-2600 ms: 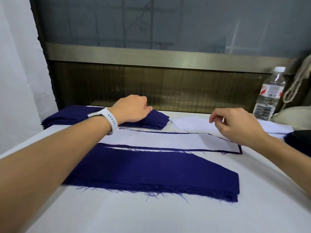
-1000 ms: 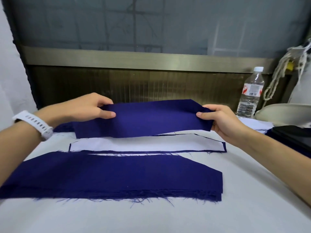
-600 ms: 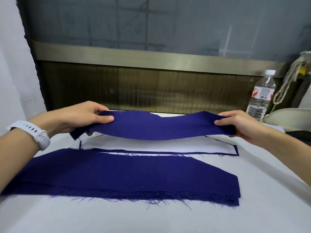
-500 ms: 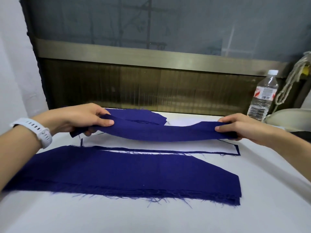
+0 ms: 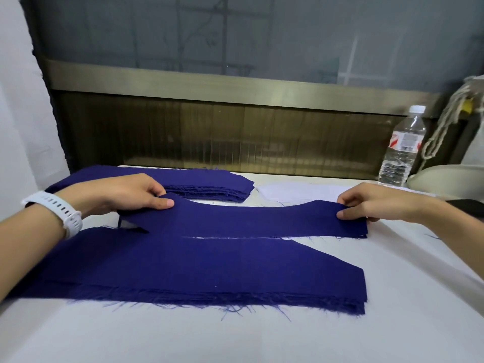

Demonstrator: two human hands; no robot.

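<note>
Left hand and right hand each pinch one end of a long navy-blue woven fabric strip. Each thumb lies on top of the cloth, and the other fingers are curled at the strip's far edge. The strip spans the gap between the two grips. Its near edge rests on the white cloth-covered table, its far edge dips in a shallow curve, and its left end is raised slightly.

A thin white sliver shows along the strip's near edge. Just nearer the person than that, a wide stack of navy-blue fabric panels with frayed edges lies flat. Beyond the left grip lies a second stack of navy-blue cut pieces, and beyond the middle of the strip lie white fabric pieces.

A white perforated watch band circles the left wrist. Beyond the right grip, at the table's far edge, a clear plastic water bottle with a white cap stands upright. A pale twisted rope hangs beside the bottle.
</note>
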